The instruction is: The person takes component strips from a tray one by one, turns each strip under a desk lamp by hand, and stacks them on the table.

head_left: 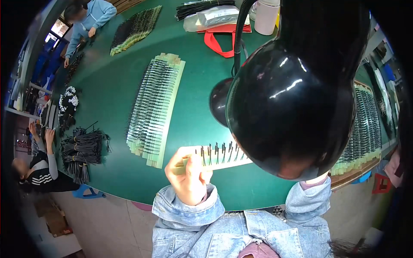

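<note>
My left hand point(189, 176) is closed around the left end of a pale strip point(219, 164), with the thumb on its near side. A row of short black wire pieces stands up along the strip, and its right part runs out of sight behind a large black lamp head point(288, 107). Of my right hand, only the wrist point(317, 179) shows below the lamp; its fingers are hidden. To the left of the strip lies a long batch of similar pale green strips point(157, 109), set close together and covered with dark wire pieces.
Bundles of black wires point(81, 150) lie at the left edge of the green table point(112, 176). More strips point(135, 30) lie far back; others point(359, 129) rest on a board at right. A red-handled bag point(219, 45) and bottle point(266, 19) stand behind the lamp. Two people work at left.
</note>
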The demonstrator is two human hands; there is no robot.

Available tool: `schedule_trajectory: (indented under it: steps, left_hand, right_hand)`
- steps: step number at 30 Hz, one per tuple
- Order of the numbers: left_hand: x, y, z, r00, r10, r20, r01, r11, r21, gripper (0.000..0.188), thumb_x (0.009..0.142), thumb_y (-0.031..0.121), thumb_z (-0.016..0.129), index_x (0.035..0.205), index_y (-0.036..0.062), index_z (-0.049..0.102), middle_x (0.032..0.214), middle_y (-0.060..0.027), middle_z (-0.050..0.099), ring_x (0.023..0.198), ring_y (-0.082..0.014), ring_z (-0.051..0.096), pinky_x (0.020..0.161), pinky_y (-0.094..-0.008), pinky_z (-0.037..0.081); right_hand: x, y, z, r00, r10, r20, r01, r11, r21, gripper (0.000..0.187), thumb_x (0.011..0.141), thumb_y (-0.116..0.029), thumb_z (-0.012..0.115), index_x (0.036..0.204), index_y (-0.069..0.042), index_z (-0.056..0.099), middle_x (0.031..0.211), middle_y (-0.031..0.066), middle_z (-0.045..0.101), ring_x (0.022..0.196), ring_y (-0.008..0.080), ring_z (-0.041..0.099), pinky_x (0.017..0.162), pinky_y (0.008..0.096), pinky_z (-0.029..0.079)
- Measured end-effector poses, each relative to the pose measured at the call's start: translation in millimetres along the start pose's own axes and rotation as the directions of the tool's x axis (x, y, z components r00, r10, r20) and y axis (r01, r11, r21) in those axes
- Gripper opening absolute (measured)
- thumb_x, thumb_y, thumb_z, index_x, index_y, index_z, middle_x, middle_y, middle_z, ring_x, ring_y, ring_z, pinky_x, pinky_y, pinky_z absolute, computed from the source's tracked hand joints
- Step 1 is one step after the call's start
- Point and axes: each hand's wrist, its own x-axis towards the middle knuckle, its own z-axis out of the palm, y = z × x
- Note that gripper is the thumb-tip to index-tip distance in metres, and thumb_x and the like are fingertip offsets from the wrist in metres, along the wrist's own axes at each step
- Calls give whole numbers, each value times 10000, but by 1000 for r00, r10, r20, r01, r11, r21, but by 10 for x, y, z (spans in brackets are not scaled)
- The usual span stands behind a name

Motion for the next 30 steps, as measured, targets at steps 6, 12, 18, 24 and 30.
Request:
schedule_trajectory:
  steps: [6, 12, 18, 24, 30]
  left_hand:
    - [17, -30, -13, 991, -42, 129, 76, 959, -271, 271, 783, 236, 535, 837, -21, 467, 577, -29, 459, 417, -66, 402, 337, -183, 315]
    - [80, 17, 45, 997, -80, 24, 83, 963, -255, 254, 738, 66, 489, 961, -28, 414, 634, -32, 457, 431, -90, 435, 356, -203, 358]
    - [116, -15, 62, 999, -10, 45, 21, 969, -248, 409, 720, 50, 464, 1090, -84, 351, 636, -68, 489, 443, -118, 462, 366, -216, 383]
    - [127, -42, 34, 997, 29, 68, -8, 957, -291, 459, 708, 71, 457, 1112, -105, 328, 646, -93, 506, 445, -127, 467, 368, -213, 394]
    - [111, -28, 61, 999, -30, -20, 25, 975, -220, 486, 694, 53, 453, 1132, -96, 303, 624, -80, 458, 433, -134, 446, 353, -222, 391]
  right_hand:
    - [101, -122, -2, 981, 151, 124, -195, 789, 583, 266, 843, -114, 408, 1105, -69, 411, 791, 2, 474, 587, 54, 374, 558, 124, 369]
    - [70, -179, 225, 987, 120, 106, -160, 801, 577, 241, 853, -238, 412, 1037, -86, 446, 817, 19, 500, 729, 119, 487, 693, 271, 432]
    - [34, -202, 325, 993, 70, -98, -22, 904, 428, 281, 870, -259, 358, 1084, -92, 429, 896, -3, 495, 794, 124, 489, 750, 299, 425]
    - [43, -231, 270, 997, 52, 52, -71, 859, 508, 300, 872, -271, 349, 1102, -95, 427, 915, 0, 503, 827, 122, 494, 764, 303, 427]
    - [39, -254, 261, 986, 120, -113, -51, 874, 482, 297, 864, -284, 372, 1086, -102, 450, 901, 20, 512, 826, 113, 497, 745, 295, 437]
